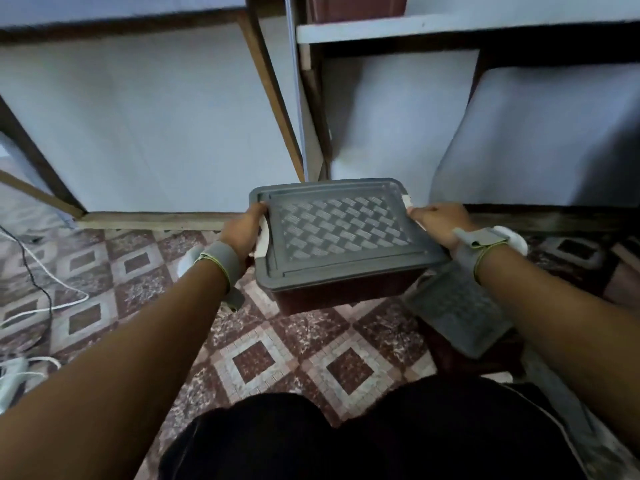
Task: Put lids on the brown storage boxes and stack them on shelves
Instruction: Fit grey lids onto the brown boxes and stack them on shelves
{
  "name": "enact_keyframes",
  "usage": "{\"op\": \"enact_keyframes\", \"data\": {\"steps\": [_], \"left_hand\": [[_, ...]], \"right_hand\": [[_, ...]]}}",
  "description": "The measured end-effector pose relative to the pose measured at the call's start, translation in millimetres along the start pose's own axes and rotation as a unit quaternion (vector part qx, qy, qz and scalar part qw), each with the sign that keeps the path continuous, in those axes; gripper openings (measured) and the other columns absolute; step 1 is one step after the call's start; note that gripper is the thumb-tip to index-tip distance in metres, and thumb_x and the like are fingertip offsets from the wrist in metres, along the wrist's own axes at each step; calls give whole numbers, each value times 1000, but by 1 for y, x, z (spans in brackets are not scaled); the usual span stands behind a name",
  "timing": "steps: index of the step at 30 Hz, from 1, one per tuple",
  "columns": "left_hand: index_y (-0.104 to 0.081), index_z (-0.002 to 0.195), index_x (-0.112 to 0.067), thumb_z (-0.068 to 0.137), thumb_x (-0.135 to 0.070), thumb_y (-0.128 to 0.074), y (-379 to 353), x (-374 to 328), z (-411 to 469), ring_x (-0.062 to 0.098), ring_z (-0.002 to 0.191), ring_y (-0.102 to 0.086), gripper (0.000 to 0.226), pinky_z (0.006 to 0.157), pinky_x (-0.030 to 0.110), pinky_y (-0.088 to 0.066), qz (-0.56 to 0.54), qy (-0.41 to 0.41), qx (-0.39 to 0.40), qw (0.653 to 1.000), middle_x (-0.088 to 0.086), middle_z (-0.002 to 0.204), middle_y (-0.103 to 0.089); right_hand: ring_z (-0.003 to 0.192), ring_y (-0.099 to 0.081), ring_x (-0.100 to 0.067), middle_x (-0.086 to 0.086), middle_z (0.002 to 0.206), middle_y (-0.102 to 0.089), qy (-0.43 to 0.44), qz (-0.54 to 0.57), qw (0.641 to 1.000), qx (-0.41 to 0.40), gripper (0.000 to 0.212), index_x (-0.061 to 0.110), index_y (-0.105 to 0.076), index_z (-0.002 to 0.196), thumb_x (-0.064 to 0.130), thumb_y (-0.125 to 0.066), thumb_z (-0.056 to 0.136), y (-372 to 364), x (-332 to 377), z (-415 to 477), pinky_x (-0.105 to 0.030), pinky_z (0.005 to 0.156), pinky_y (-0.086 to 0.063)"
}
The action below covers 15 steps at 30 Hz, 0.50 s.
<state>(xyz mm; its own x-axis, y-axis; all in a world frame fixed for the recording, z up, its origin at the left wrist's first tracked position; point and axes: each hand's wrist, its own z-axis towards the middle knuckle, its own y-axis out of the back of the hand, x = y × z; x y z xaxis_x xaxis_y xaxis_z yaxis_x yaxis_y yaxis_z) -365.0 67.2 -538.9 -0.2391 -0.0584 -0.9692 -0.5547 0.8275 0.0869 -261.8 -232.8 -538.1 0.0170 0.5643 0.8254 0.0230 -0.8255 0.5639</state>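
— What sort of place is this?
— It looks like a storage corner in a home. The maroon-and-cream diamond-patterned tile floor (256,362) is a domestic one.
— What else shows it?
— Rough wooden-framed shelving (270,88) with white-painted shelf boards (415,27) lines the wall. A brown plastic box (360,6) sits on an upper board. Loose white and black cables (79,296) trail across the tiles at the left.
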Motion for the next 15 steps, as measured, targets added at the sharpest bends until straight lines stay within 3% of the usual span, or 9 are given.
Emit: {"op": "enact_keyframes", "data": {"steps": [3,6,7,11,15], "left_hand": [[-61,100,-11,85,-48,-63,-9,-55,-42,29,87,-66,40,86,43,-57,-30,-47,-44,998,3,87,-65],[-62,94,-15,88,-47,-57,-20,-94,-58,28,85,-65,32,85,41,-56,-70,-74,-61,993,2,88,-65],[-62,93,-16,87,-48,-55,-24,-106,-65,28,87,-65,34,86,43,-56,-89,-74,-62,991,3,91,-65],[-61,85,-16,89,-47,-50,-49,-160,-103,28,81,-60,33,87,53,-56,-169,-90,-55,980,5,85,-62],[-60,76,-21,69,-57,-46,-80,-191,-116,36,93,-63,40,89,54,-55,-190,-127,-56,972,11,100,-69]], "right_hand": [[96,-66,-31,-14,100,-72,32,64,995,-72,33,1,-74,93,31,-66,83,48,44,-14,-39,84,-52],[77,-55,-22,-9,85,-60,33,138,979,-145,28,5,-66,83,32,-62,77,79,84,-23,-35,65,-42],[76,-52,-20,-7,86,-57,28,187,968,-164,35,7,-65,88,37,-61,71,88,94,-28,-32,63,-38],[110,-57,-31,-7,129,-53,-7,331,921,-204,81,8,-52,128,54,-64,63,114,143,-56,-36,87,-49],[111,-56,-26,-6,130,-51,64,376,911,-155,81,18,-52,129,53,-66,57,111,176,-88,-44,95,-52]]}}
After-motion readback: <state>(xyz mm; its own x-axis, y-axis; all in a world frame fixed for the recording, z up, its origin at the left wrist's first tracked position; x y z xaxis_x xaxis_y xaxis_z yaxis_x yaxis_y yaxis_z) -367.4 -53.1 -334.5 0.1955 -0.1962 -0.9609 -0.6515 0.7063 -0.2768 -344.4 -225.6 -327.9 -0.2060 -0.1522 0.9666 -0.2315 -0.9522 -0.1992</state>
